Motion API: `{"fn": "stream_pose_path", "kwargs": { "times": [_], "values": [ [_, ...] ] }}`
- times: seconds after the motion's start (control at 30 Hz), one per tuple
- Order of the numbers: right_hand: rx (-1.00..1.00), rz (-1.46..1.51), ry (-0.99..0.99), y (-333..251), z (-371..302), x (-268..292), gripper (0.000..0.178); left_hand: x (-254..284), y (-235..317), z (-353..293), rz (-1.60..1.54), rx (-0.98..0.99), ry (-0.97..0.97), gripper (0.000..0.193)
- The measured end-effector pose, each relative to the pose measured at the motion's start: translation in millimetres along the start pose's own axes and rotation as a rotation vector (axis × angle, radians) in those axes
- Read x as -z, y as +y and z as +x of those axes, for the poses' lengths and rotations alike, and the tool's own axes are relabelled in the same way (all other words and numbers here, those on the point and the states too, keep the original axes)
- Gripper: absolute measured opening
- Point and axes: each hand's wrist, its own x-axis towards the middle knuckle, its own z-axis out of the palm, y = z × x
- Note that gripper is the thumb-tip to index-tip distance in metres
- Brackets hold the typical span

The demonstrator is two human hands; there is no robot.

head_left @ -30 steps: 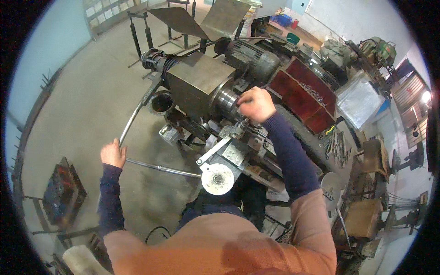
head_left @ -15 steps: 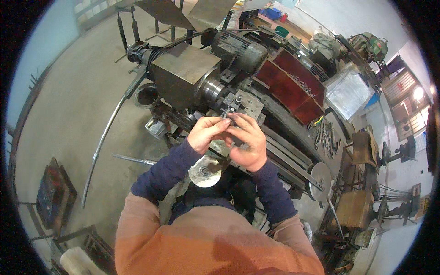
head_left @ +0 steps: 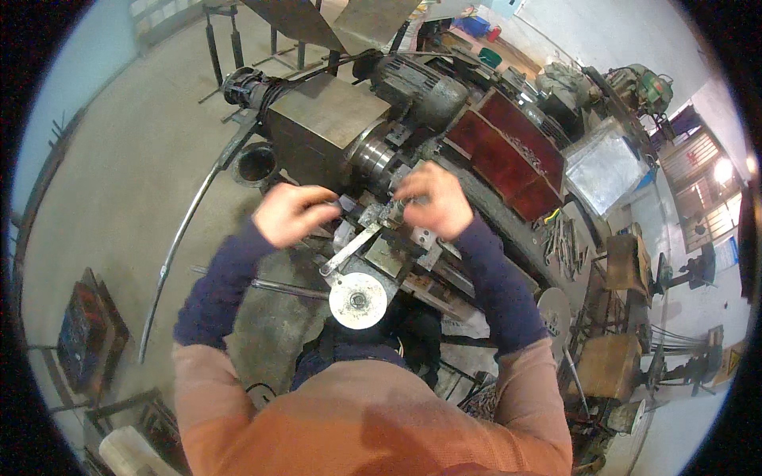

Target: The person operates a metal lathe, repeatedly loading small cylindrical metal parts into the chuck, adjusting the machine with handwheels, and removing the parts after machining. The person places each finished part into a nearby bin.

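Observation:
In front of me stands a metal lathe with a bright round spindle end [head_left: 371, 155] and a tool carriage. My left hand [head_left: 290, 216] hovers left of the carriage, thumb and fingers apart, with nothing visible between them. Over the tool post beside the spindle, my right hand [head_left: 436, 201] has its fingers curled inward. Whatever those fingertips hold or touch is hidden, and they are slightly blurred. Between the hands and my body lie a flat metal lever [head_left: 350, 249] and a pale round handwheel [head_left: 358, 301].
A boxy headstock [head_left: 329, 119] and a ribbed motor [head_left: 419, 89] sit beyond my hands. A dark red tray [head_left: 508, 151] with small metal bits is at the right, near several wrenches [head_left: 562, 246]. A long metal rod [head_left: 186, 230] slants down at the left.
Both hands were together with fingertips pinched over the carriage. They have parted: the left moved left, the right slightly up and right, uncovering the lever and carriage.

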Motion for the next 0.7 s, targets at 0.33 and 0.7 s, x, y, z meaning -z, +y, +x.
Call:
{"fn": "stream_pose_path", "kwargs": {
  "times": [0.33,0.7],
  "values": [
    [-0.572,-0.107,-0.322,82,40,-52,0.028,133,-84,-152,0.782,0.483,0.46,0.026],
    [-0.512,-0.337,-0.395,82,53,-59,0.024,109,-142,-172,0.873,0.79,0.222,0.018]
  ]
}}
